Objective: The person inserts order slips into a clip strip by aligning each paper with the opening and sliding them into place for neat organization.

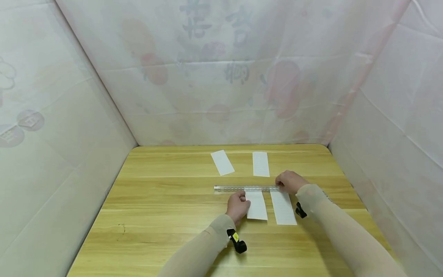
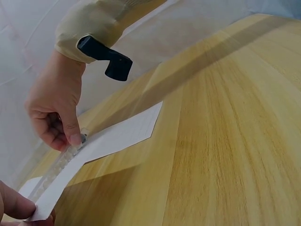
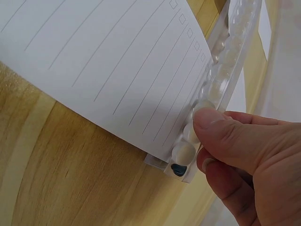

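Observation:
A long clear plastic strip (image 1: 228, 189) with a row of round bumps lies across the table. My right hand (image 1: 292, 182) pinches its right end between thumb and fingers, by a dark mark (image 3: 178, 169). A lined paper slip (image 1: 284, 209) with small checkboxes (image 3: 182, 19) has its top edge at that end of the strip. Left of it, a second white slip (image 1: 256, 206) also meets the strip with its top edge. My left hand (image 1: 238, 206) pinches this second slip at its left edge, thumb on top (image 2: 21, 202), close to the strip.
Two more white slips lie farther back on the wooden table (image 1: 155, 215): a tilted one (image 1: 222, 162) and a straighter one (image 1: 261, 164). Pale fabric walls (image 1: 214, 96) enclose the table at the back and both sides. Each wrist wears a black camera mount (image 1: 238, 243).

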The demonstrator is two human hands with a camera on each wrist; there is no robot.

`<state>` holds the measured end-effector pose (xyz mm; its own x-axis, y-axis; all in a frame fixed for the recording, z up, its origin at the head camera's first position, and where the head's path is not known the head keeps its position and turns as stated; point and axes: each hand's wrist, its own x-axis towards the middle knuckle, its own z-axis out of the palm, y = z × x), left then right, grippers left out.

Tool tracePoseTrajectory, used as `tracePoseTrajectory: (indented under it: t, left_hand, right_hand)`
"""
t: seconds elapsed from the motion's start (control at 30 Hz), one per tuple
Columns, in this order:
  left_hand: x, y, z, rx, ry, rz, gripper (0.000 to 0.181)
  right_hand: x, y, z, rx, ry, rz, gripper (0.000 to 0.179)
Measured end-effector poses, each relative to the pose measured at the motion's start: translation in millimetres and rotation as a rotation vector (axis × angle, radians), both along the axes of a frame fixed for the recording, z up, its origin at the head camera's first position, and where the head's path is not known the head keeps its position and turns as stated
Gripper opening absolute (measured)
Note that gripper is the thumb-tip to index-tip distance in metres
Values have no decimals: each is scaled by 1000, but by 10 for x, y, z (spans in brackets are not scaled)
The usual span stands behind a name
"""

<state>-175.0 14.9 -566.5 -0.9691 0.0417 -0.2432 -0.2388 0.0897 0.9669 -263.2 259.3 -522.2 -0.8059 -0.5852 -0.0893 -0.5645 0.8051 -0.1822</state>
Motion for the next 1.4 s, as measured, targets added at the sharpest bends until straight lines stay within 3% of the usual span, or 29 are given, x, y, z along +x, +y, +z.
tracePoseTrajectory:
  t: [0.6,0.67,0.73,0.83,0.9,1.0,1.4]
  left_hand:
    - [-2,28,-32,21,3,-33,56]
    - [-9,35,-41,24,7,-34,48]
    - [-16,41,-45,22,13,-38,26]
    - [-15,43,-41,18,16,-37,18]
    - [-7,43,-31,7,17,-39,24]
    - [10,42,-11,0,11,-38,50]
    - [14,43,11,-28,6,-38,53]
  right_hand:
    - [-13,-18,-18,5,-9,8,13]
    - [-11,-22,-13,-1,-8,7,13]
    - [-9,-23,-12,-6,-5,14,13]
    - [-10,-27,-20,-7,-8,7,13]
    - [-12,-26,-28,-11,-10,9,13]
    - [-14,-33,-39,-15,-14,8,14]
    - [7,-65,-11,-37,-12,7,15]
